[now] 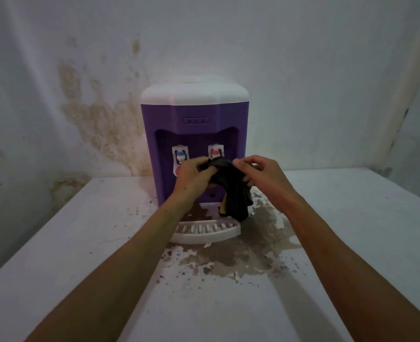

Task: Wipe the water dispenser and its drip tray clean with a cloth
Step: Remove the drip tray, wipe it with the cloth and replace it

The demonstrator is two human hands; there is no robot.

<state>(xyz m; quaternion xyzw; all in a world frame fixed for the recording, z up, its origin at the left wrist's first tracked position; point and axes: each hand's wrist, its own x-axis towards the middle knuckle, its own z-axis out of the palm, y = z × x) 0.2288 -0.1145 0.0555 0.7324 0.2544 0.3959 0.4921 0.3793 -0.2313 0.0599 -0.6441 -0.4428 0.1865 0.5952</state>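
Both hands, the left hand (196,174) and the right hand (260,172), pinch the bunched top of a dark, limp cloth (231,191) between them, held in the air before the purple plastic water dispenser with a white lid (194,124), its tail hanging over the white slotted drip tray (204,232) on the stained white bench (352,230). This looks like readying the cloth; next it likely needs folding into a pad and pressing onto the dispenser's front. No brand or writing is legible.

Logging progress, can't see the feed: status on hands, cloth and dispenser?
Left hand and right hand both grip dark cloth, held before purple dispenser. Drip tray untouched. Nothing blocking.
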